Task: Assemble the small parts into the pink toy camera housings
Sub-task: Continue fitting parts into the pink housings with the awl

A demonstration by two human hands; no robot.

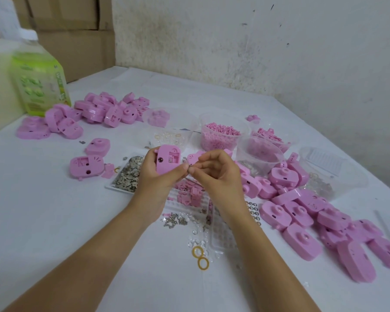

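Lying nearest of all, two yellow rubber bands (pixel 200 258) touch each other on the white surface (pixel 54 221), well on the near side of the held housing. Just beyond them are scattered clear lenses (pixel 195 237) and a clear blister tray (pixel 223 237). A small heap of screws (pixel 175 220) comes next, still nearer than the held housing.

Both bare forearms reach in from the near edge. The left hand (pixel 153 176) grips one pink held housing (pixel 167 161), fingers wrapped behind it and thumb on its lower right corner, its open inside facing the camera. The right hand (pixel 214 171) is just right of the held housing, thumb and forefinger pinched on a small part (pixel 190 169) too tiny to identify. That part is at the housing's lower right edge, beside the left thumb tip.

A flat tray of metal contacts (pixel 128 174) lies left of and below the held housing, partly behind the left hand. Further left lie two loose housings (pixel 87 165), one face up and one face down. To the right spreads a right pile of housings (pixel 313 212), well over a dozen and too overlapped to count exactly.

Beyond the held housing stand two round clear tubs: a pellet tub (pixel 223 136) full of pink bits, and a second tub (pixel 259 152) to its right. Far to the left lies a far pile of housings (pixel 99 111), again too many to count, with one green bottle (pixel 41 79) behind it.
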